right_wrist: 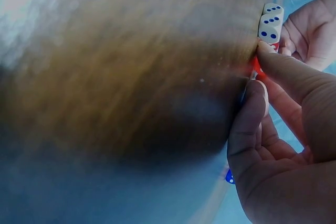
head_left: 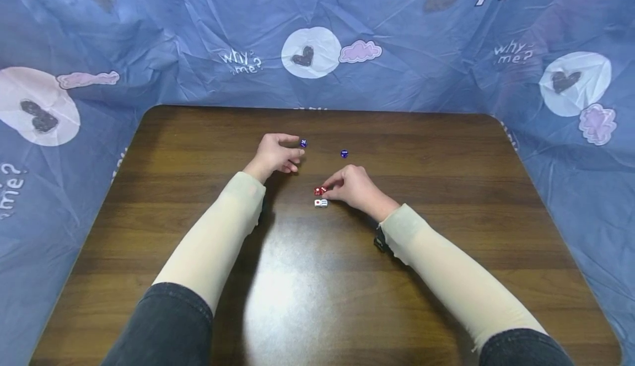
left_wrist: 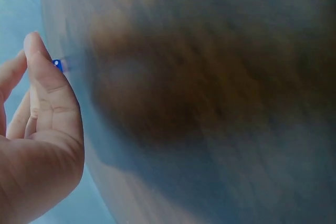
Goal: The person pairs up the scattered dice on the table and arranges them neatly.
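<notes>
The red and white pairs look gathered; the blue pair lies apart, so that part seems not yet done. The right grip (head_left: pixel 354 187) pinches a small red cube die with white pips (head_left: pixel 324 189); a second small red cube die (head_left: pixel 317 191) is just left of its fingertips. Slightly nearer the person than those fingertips, a white cube die with a red spot (head_left: pixel 318 203) and a white cube die with blue pips (head_left: pixel 324 203) sit side by side.

The left grip (head_left: pixel 278 155) is released, a dark blue cube die (head_left: pixel 303 143) just past its fingertips; whether they touch it, I cannot tell. Another dark blue cube die (head_left: pixel 344 154) lies beyond the right grip.

Under both grips spreads a brown wood-grain surface (head_left: pixel 446 289), glossy on the person's side. Beyond them hangs a creased blue sheet (head_left: pixel 397 2) printed with hearts and clouds.
</notes>
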The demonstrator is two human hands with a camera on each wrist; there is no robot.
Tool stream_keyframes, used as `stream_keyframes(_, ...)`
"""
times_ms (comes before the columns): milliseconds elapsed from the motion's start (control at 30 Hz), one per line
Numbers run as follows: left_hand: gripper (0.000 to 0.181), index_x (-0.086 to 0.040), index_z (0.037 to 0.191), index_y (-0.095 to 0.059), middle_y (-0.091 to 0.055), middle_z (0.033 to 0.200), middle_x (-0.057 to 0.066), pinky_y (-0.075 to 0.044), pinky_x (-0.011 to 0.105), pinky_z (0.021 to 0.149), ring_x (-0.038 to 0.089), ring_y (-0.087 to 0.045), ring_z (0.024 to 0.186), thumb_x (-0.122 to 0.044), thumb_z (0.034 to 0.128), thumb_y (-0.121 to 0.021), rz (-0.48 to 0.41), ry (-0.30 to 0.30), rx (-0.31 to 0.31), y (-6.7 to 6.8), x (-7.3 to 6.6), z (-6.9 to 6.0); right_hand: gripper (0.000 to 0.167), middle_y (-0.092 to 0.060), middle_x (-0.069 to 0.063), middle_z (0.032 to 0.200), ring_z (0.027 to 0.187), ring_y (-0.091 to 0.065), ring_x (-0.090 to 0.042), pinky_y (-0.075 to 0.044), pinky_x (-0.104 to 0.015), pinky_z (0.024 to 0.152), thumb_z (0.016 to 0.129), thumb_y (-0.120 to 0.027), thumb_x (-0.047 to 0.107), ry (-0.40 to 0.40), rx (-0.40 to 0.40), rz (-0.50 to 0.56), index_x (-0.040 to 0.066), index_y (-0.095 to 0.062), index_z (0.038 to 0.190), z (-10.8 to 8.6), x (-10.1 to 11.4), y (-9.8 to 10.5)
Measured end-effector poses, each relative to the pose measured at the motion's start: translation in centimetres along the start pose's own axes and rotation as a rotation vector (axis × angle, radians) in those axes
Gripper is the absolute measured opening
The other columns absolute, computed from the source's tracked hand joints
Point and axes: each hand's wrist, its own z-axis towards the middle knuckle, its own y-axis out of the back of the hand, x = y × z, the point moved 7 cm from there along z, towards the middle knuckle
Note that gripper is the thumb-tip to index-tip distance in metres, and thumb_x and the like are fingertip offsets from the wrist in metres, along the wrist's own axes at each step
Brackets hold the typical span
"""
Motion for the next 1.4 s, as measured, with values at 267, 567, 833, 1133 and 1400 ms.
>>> stream_keyframes(267,0.045,-0.001,0.136,-0.062,-0.071,0.076,0.020,-0.060,0.032,0.051,0.021,-0.068,0.051,-0.002,0.0927,-0.075,-0.017,0.023,-0.018,0.1,0.1,1.1,0.019,-0.068,0.009,0.070,0.067,-0.060,-0.009,-0.048,-0.026,0.061,0.082,-0.089,0.023,-0.005,0.010,0.002,0.015,-0.083,0.098,0.1,0.0,-0.2)
stream_keyframes(567,0.045,-0.002,0.137,-0.061,-0.073,0.089,0.023,-0.061,0.033,0.055,0.024,-0.072,0.059,-0.002,0.0937,-0.074,-0.012,0.068,0.005,-0.3,-0.3,2.0,0.018,-0.068,0.009,0.068,0.065,-0.060,-0.009,-0.047,-0.026,0.060,0.081,-0.090,0.022,0.004,-0.002,-0.003,0.015,-0.083,0.096,0.1,-0.2,0.1)
stream_keyframes(833,0.043,0.000,0.136,-0.062,-0.072,0.088,0.022,-0.062,0.032,0.057,0.024,-0.072,0.060,0.001,0.0944,-0.072,-0.034,0.097,0.035,-0.5,-0.3,2.7,0.019,-0.068,0.009,0.069,0.065,-0.059,-0.009,-0.047,-0.026,0.059,0.082,-0.089,0.022,-0.006,0.006,-0.004,0.015,-0.083,0.098,0.1,-0.3,0.0)
stream_keyframes(1133,0.037,0.000,0.130,-0.066,-0.070,0.076,0.016,-0.060,0.030,0.051,0.021,-0.070,0.054,0.002,0.0936,-0.072,-0.053,0.130,0.053,-0.4,0.0,3.3,0.018,-0.068,0.008,0.069,0.064,-0.059,-0.008,-0.047,-0.025,0.058,0.082,-0.089,0.022,-0.011,0.008,-0.009,0.015,-0.083,0.097,0.1,-0.2,0.1)
stream_keyframes(1400,0.032,0.001,0.125,-0.068,-0.068,0.070,0.014,-0.059,0.029,0.049,0.021,-0.069,0.052,0.003,0.0934,-0.072,-0.038,0.136,0.050,-0.4,0.2,3.8,0.017,-0.068,0.007,0.069,0.064,-0.058,-0.009,-0.046,-0.026,0.057,0.082,-0.089,0.022,-0.025,0.012,0.008,0.016,-0.083,0.097,0.0,-0.2,0.0)
